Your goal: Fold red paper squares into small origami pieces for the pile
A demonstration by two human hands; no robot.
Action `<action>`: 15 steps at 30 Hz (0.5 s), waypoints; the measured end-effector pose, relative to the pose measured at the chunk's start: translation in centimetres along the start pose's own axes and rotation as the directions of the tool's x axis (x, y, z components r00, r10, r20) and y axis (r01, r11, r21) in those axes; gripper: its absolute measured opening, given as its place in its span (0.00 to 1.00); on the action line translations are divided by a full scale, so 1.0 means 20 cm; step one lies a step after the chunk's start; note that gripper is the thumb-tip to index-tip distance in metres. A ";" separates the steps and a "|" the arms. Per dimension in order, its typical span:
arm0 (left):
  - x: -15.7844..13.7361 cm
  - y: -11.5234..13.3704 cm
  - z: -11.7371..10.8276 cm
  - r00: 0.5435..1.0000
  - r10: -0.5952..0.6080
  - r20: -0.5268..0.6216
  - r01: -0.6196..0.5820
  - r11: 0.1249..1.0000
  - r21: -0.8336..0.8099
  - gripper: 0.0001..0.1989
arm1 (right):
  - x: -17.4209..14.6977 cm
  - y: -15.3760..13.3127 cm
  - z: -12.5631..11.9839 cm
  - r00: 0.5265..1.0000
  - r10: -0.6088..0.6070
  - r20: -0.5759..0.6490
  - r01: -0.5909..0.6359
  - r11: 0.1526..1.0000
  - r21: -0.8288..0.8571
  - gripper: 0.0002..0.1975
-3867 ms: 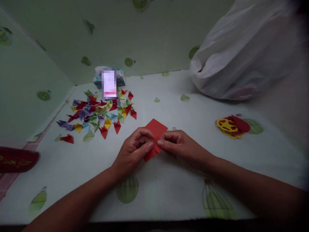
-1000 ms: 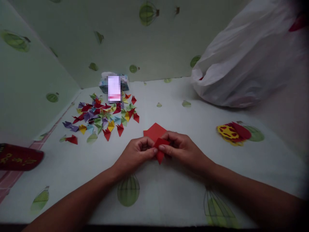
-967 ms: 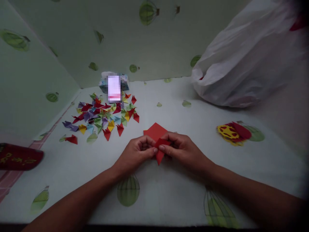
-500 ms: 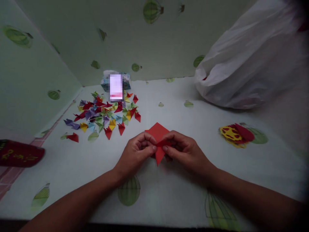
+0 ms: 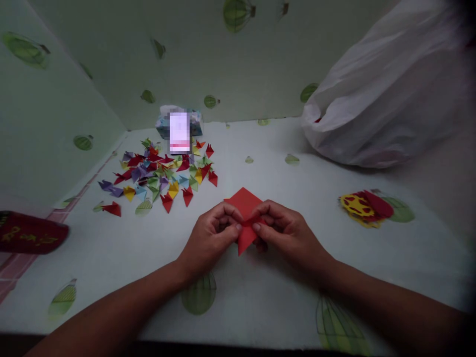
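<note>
Paper (image 5: 245, 240), red, folded, pinched thumb-to-fingers by left hand (image 5: 212, 231) and right hand (image 5: 285, 226), sharp corner toward wearer, over mid desk (image 5: 238, 307). Red diamond (image 5: 243, 196) just beyond fingers; can't tell if separate sheet. Small coloured folded pieces (image 5: 173, 189) scattered left, tissue box (image 5: 197, 125) behind. White bag (image 5: 375, 104) right rear, red-yellow cutouts (image 5: 357, 205) nearer.
</note>
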State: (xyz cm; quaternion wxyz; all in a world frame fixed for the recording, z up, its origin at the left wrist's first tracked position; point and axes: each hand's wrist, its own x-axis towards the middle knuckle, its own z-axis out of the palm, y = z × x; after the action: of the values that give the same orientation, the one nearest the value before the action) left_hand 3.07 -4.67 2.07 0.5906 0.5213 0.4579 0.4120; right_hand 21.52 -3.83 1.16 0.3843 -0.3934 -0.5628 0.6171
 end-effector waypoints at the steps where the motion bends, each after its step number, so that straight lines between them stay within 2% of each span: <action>1: 0.00 0.00 0.00 1.000 -0.004 -0.006 0.004 1.000 -0.005 0.04 | 0.00 0.00 0.00 1.000 0.002 -0.001 -0.002 1.000 0.001 0.04; 10: 0.00 -0.01 0.01 0.999 -0.036 -0.004 0.036 0.999 0.006 0.07 | -0.01 0.01 0.01 0.999 -0.037 -0.016 0.037 0.999 -0.038 0.04; 15: -0.01 0.00 0.01 0.999 -0.035 -0.016 0.036 0.999 0.022 0.06 | 0.00 0.01 0.02 1.000 -0.018 0.015 0.018 1.000 -0.022 0.05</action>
State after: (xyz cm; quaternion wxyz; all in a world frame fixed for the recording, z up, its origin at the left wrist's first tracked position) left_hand 3.22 -4.93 2.18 0.5885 0.5163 0.4761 0.4005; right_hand 21.19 -4.06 1.00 0.3815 -0.3880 -0.5758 0.6102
